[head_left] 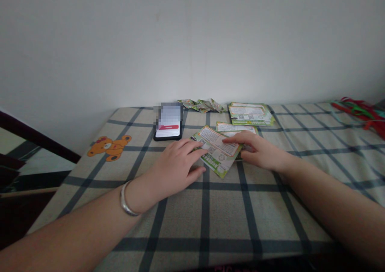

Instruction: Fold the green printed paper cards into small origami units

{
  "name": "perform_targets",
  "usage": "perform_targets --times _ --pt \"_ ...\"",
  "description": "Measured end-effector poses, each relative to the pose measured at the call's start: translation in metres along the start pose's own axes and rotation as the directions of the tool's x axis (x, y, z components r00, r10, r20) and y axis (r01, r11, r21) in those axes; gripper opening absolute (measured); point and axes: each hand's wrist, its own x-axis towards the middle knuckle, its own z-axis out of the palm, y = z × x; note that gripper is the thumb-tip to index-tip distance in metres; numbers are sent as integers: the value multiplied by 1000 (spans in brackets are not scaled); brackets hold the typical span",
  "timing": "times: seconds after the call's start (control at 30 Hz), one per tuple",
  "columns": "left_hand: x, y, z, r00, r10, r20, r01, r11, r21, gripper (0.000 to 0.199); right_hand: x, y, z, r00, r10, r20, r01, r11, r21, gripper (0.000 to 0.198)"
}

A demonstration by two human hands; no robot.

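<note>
**Left hand (177, 164) and right hand (260, 150) on one green-edged sheet (221, 156)**

In the head view, the sheet lies aslant near the centre of the frame, on the cloth-covered counter (228, 220). The left hand comes from the lower left, its grip apart: fingertips rest on the sheet's left side, the thumb spread off toward the viewer. The right hand comes from the lower right, its index finger on top of the sheet and its thumb by the right corner; whether that grip is clamped on the paper, I cannot tell.

Just behind, a second sheet (237, 127) is partly covered. Farther back, right of centre, is a stack (249, 115) of similar sheets. Left of it, along the wall (150, 43), lie some crumpled pieces (204, 105), and nearer, a phone (167, 123).

The work looks partway along: several sheets are already stacked, while the one under the hands and the one behind it lie outside the stack. Handling of the nearer sheet seems unfinished, with both hands on it.
</note>
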Motion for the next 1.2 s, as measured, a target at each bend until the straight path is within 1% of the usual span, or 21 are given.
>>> perform_targets --times 0.07,0.1,0.17,0.33,0.47,0.6,0.73,0.87,0.93,1.07,1.2 --pt "1 0 0 1000 -6 -2 6 1000 7 40 0 2 -3 997 -73 11 74 996 -43 58" --pt "1 0 0 1000 -11 -6 11 1000 10 40 0 3 -4 995 -104 6 104 993 -58 57" --pt "1 0 0 1000 -18 -3 18 1000 12 41 1 7 -5 988 -153 -6 152 985 -78 50" --pt "0 -1 0 1000 -24 7 24 1000 8 41 -1 11 -5 969 -243 -43 238 967 -94 24" --pt "1 -1 2 1000 -15 -2 15 1000 4 39 -3 8 -5 945 -322 -66 308 938 -160 13" --pt "2 -2 3 1000 -10 -10 10 1000 1 39 -2 7 -5 930 -368 -16 358 914 -191 10" --pt "3 -2 4 999 -22 -42 22 1000 -3 39 -1 4 -6 914 -397 88 405 909 -103 13" --pt "3 -3 6 997 -62 -49 61 998 -13 35 -2 -1 -5 912 -392 119 396 918 -20 12" --pt "3 -4 7 995 -82 -54 81 996 -21 36 -5 -3 -4 923 -359 137 362 932 3 11" --pt "3 -3 7 992 -117 -48 118 993 12 43 -9 -6 -3 937 -294 186 282 955 86 15" --pt "2 -2 6 990 -132 -47 133 991 23 39 -11 -11 -4 942 -277 189 246 954 169 16"
